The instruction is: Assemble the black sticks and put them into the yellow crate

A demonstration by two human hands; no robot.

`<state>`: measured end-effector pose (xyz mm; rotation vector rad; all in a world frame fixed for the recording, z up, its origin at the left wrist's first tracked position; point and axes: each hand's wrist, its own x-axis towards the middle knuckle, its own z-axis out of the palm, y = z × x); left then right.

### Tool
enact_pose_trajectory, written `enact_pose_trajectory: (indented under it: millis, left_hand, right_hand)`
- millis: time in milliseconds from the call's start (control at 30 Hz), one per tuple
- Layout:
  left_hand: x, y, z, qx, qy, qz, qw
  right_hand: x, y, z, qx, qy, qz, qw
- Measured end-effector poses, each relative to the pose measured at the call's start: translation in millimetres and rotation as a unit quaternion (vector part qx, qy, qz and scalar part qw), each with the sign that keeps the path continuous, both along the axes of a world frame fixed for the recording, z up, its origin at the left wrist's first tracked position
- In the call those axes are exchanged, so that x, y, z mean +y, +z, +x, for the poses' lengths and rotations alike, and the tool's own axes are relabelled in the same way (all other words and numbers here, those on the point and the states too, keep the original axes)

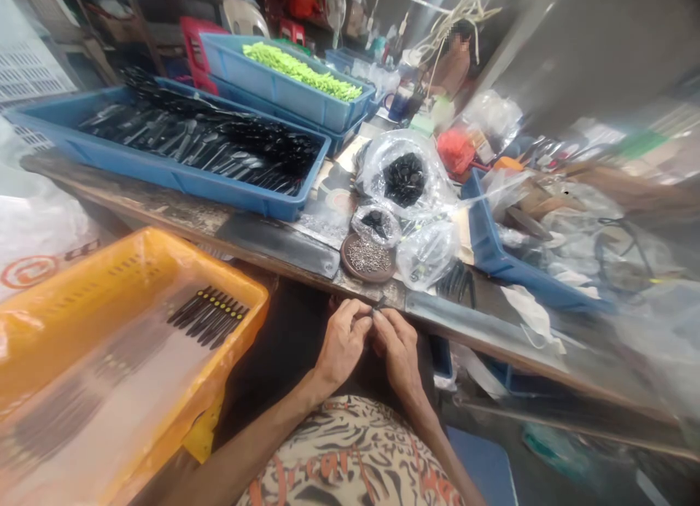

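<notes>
Left grip (343, 343) and right grip (398, 349) pressed together, fingertips pinching a small black piece (378, 305) between them, just below the worktop (164, 214) edge. A close, steady pinch best for so small a part. Ahead of the grips, a brown dish (367, 278) of metal pins (367, 257); to their left, a yellow crate (164, 243) of black-tipped rods (208, 316).

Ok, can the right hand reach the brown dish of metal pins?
Likely yes: the dish sits on the bench just ahead of the right hand, nothing between, though its fingers pinch a small dark part.
</notes>
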<state>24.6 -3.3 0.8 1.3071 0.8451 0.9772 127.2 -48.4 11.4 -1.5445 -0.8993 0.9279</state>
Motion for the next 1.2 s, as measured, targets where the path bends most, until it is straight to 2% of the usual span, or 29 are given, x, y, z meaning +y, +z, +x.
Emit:
enact_pose_trajectory:
  millis: [200,500,667,767,1200]
  left_hand:
    - [-1.4,-1.9,1.3,-0.006,-0.010,-0.009,1.000]
    - [-1.7,-2.5,2.6,-0.010,-0.016,-0.021,1.000]
    - [-0.9,-3.2,2.3,0.002,-0.015,-0.006,1.000]
    - [-0.5,-4.8,2.5,0.009,-0.013,0.000,1.000]
    - [0.0,-7.8,2.8,0.003,-0.016,-0.011,1.000]
  right_hand:
    - [-0.8,-3.6,1.5,0.042,-0.023,-0.021,0.999]
    - [-2.4,8.5,-3.6,0.084,-0.037,-0.032,0.995]
    - [-0.4,-1.0,0.9,0.201,-0.016,-0.027,0.979]
    - [0.2,-7.8,5.2,0.237,-0.004,-0.018,0.971]
    - [0.9,-10.0,9.2,0.243,0.002,-0.028,0.970]
